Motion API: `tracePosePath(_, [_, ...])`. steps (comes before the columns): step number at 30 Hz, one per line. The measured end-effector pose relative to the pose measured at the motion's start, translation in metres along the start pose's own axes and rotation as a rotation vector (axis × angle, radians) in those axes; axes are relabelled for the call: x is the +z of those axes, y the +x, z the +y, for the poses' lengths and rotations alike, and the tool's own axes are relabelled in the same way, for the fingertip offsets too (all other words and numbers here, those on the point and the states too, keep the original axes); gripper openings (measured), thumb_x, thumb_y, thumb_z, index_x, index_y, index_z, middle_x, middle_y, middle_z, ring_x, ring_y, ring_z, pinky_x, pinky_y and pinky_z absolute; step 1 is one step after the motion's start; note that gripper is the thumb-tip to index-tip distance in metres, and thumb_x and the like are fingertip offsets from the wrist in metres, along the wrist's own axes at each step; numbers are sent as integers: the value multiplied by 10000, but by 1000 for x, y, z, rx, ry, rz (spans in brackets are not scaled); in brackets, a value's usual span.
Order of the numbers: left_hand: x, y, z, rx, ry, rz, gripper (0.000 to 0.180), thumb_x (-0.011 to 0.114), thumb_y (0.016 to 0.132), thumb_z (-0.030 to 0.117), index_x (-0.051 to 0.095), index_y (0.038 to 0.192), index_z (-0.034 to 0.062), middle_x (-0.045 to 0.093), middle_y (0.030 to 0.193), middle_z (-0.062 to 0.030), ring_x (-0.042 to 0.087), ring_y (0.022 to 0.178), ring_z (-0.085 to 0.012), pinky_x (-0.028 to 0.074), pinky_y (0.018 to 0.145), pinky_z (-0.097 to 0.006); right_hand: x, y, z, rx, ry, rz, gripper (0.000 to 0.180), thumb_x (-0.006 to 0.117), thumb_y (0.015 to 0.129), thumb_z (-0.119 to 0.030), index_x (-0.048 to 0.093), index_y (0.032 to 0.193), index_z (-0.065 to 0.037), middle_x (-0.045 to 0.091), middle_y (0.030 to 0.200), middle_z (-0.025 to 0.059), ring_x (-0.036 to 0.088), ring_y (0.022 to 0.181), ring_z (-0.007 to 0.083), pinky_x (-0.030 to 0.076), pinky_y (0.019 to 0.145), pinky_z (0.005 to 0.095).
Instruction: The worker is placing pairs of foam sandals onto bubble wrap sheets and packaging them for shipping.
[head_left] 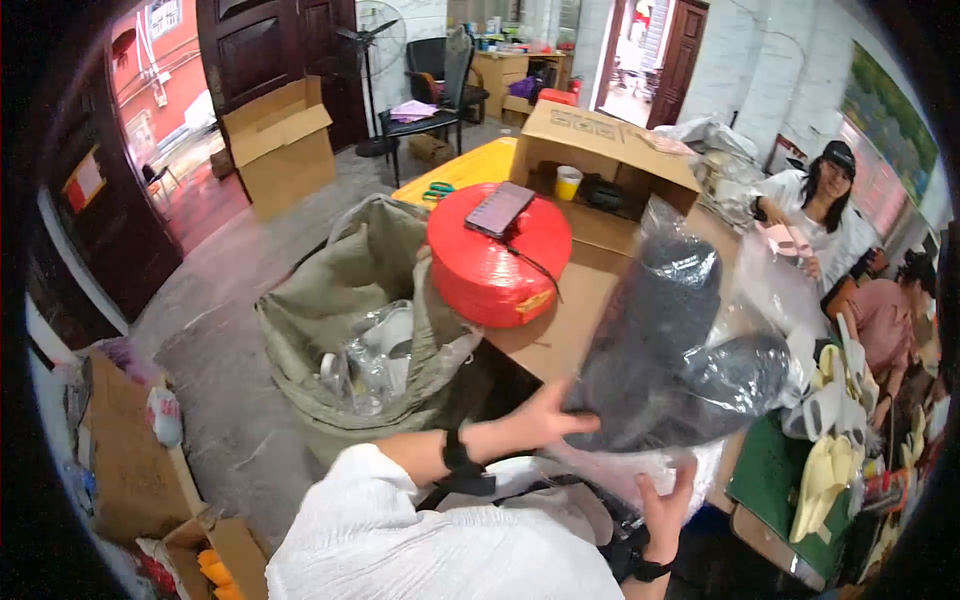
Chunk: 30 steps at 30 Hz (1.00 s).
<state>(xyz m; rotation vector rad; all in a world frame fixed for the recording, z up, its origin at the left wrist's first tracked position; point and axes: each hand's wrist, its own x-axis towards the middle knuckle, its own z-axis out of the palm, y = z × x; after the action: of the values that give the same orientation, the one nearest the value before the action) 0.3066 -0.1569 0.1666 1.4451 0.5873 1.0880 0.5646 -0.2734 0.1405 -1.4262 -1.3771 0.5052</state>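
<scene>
A clear plastic bag (655, 335) with dark, rounded things in it, perhaps slippers, stands tilted in front of me, slightly blurred. At its lower left edge my left hand (545, 418) has its thumb and fingers apart, the fingertips against or just over the plastic. My right hand (668, 508) is below the bag, fingers spread and pointing up beside a pale, thin plastic sheet (640, 468). Whether its fingers touch that sheet I cannot tell. Left of my hands stands an olive sack (300, 335), wide at the mouth, with clear-wrapped pale footwear (385, 350) inside.
A big red roll of plastic twine (495, 265) carries a phone (500, 209). Behind it are green-handled scissors (438, 191) and an open cardboard box (610, 130). At right, slippers (828, 480) lie on a green surface (765, 470); two people work beyond.
</scene>
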Motion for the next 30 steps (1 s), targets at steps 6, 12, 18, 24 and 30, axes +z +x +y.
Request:
tracePosePath(6, [-167,-59,55,360,189,646,454,683,933,61,483,1339,19,636,1172,-66,593,1086,-179,486,949,-358,-14,14,23,-162,-438,158,422,754,789,-37,586,1176,-27,576,1193,148,513,1158,339,391,1021,428])
tracePosePath(12, [-300,-128,70,172,1060,1199,511,674,921,142,469,1380,49,645,1238,-173,625,1122,-324,482,967,-409,-5,7,46,-90,-425,59,380,737,816,-77,599,1165,-18,554,1239,172,505,1187,342,399,1033,420])
tracePosePath(18, [-327,-162,17,-1135,1478,718,638,639,817,236,479,1421,106,669,1209,-224,649,1106,-421,521,920,-477,-5,10,53,-82,-435,2,350,728,820,-92,611,1140,-11,525,1266,198,496,1193,352,418,1017,433])
tracePosePath(24, [-343,-161,-44,-1506,1527,268,424,615,830,300,729,1185,97,690,1254,-119,683,1119,-309,549,897,-414,4,13,48,-56,-435,4,335,730,816,-105,617,1120,-18,537,1252,191,494,1191,352,407,1024,434])
tracePosePath(30, [-339,-108,-86,-1465,1552,242,373,570,896,308,731,1194,152,695,1259,-61,708,1066,-263,586,781,-462,0,11,44,-60,-490,30,335,737,810,-122,620,1109,-27,545,1236,184,494,1187,362,388,1040,443])
